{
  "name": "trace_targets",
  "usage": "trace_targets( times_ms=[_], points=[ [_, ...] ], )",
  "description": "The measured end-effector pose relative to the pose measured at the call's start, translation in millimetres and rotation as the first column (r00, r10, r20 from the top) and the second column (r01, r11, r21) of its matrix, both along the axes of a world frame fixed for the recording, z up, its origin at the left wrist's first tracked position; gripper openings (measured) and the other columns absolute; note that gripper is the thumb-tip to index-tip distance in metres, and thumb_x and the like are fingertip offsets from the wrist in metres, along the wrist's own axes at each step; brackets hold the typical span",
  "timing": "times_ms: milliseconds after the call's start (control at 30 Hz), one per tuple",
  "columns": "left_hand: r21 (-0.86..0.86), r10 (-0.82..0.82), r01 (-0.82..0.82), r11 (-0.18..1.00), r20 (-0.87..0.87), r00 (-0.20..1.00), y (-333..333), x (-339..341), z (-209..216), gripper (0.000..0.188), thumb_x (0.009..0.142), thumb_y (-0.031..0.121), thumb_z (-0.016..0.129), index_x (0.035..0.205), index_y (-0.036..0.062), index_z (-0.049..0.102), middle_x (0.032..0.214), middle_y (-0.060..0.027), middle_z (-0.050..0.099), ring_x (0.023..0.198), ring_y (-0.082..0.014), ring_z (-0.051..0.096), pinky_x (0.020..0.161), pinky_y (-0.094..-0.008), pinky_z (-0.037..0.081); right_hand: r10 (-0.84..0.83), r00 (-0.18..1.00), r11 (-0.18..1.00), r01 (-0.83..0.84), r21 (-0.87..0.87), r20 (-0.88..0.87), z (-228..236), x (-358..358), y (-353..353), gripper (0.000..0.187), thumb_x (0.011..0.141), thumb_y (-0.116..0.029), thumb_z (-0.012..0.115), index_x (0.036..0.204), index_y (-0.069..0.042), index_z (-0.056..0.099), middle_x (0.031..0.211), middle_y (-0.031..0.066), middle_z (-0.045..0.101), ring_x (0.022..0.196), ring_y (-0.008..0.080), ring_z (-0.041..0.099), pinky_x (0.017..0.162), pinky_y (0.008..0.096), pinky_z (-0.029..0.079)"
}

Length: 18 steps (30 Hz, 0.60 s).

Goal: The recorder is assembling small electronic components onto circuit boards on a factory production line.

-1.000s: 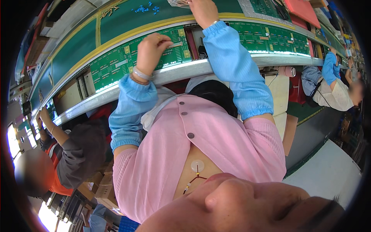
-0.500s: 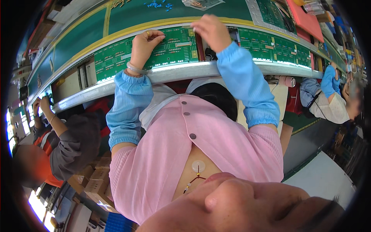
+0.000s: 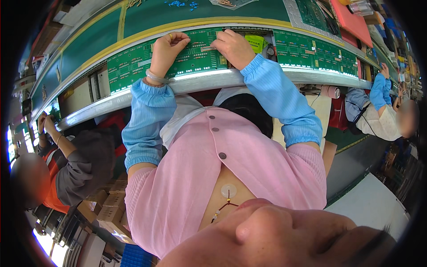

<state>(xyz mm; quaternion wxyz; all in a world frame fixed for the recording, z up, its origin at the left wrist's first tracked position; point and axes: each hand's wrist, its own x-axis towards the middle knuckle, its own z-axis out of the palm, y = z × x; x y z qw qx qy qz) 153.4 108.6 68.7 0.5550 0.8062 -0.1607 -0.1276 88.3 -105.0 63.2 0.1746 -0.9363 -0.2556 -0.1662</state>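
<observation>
Green and studded with small parts, a long rectangular printed circuit board [image 3: 178,55] lies on the conveyor line under both hands in the head view. The left hand [image 3: 167,46] is curled into a loose fist on the board, fingertips pinched together at its upper edge; whether anything is held between them cannot be told. A pale bangle [image 3: 155,78] circles that wrist above a blue elastic-cuffed sleeve cover [image 3: 144,120]. The right hand [image 3: 233,46], just beside the left, is bent over the same board, its fingers gripping a small pale strip-shaped component [image 3: 208,48] that lies between the two hands and touches the board.

Just right of the right hand sits a small yellow-green block [image 3: 255,42], and beyond it a second green circuit board [image 3: 316,53] rests on the same line. A silver metal rail [image 3: 213,80] runs below both wrists along the conveyor's near edge. Beyond the hands stretches a dark green belt [image 3: 200,13] edged in yellow.

Well to the left, a seated co-worker in a grey top [image 3: 84,169] raises both hands; well to the right, another co-worker in blue sleeve covers [image 3: 378,93] reaches to the line.
</observation>
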Motion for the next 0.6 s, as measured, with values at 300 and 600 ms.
trace_targets(
  times_ms=[300, 600],
  points=[
    [-0.002, 0.005, -0.005, 1.000, -0.001, 1.000, 0.0, -1.4, 2.4, 0.016, 0.080, 0.009, 0.065, 0.091, -0.0029, 0.064, 0.080, -0.0023, 0.064, 0.072, -0.0064, 0.058, 0.068, -0.0179, 0.046, 0.043, 0.999, 0.988, -0.044, -0.145, -0.009, 3.8, 0.7, 2.1, 0.016, 0.071, -0.012, 0.054, 0.086, -0.012, 0.061, 0.085, 0.0022, 0.051, 0.089, 0.0188, 0.051, 0.073, 0.0300, 0.048],
    [-0.028, -0.015, 0.016, 0.999, 0.009, 1.000, -0.1, -1.4, -0.2, 0.015, 0.080, 0.009, 0.064, 0.091, -0.0022, 0.063, 0.078, -0.0018, 0.063, 0.070, -0.0063, 0.057, 0.066, -0.0180, 0.046, -0.091, 0.989, 0.989, 0.104, -0.109, 0.120, 4.7, -24.1, -4.7, 0.030, 0.074, -0.008, 0.051, 0.099, -0.017, 0.064, 0.103, 0.0058, 0.054, 0.103, 0.0231, 0.050, 0.086, 0.0352, 0.045]
  ],
)
